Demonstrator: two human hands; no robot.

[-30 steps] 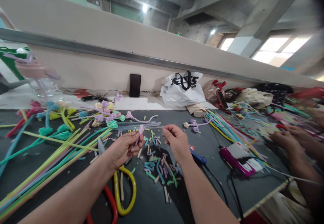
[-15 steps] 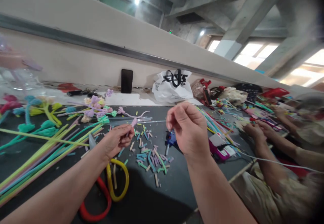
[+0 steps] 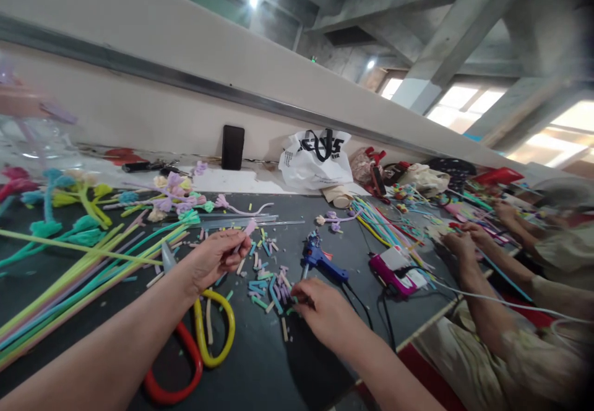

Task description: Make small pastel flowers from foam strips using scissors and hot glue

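My left hand (image 3: 214, 259) is closed on a small pink fuzzy piece (image 3: 249, 228), held just above the dark table (image 3: 278, 361). My right hand (image 3: 320, 309) is down on the table at the near edge of a pile of short coloured pipe-cleaner bits (image 3: 271, 284), fingers pinched among them; what they grip is too small to name. A blue glue gun (image 3: 321, 259) lies just beyond the right hand.
Scissors with a red and a yellow handle (image 3: 195, 346) lie under my left forearm. Long coloured pipe cleaners (image 3: 83, 275) fan out at the left, finished fuzzy flowers (image 3: 176, 197) behind them. A pink device (image 3: 394, 270), a white bag (image 3: 315, 158) and a phone (image 3: 232, 147) stand further off. Other people's hands (image 3: 464, 241) work at the right.
My right hand has dropped from chest height down to the pile of short bits on the table. The left hand has stayed in place with the pink piece.
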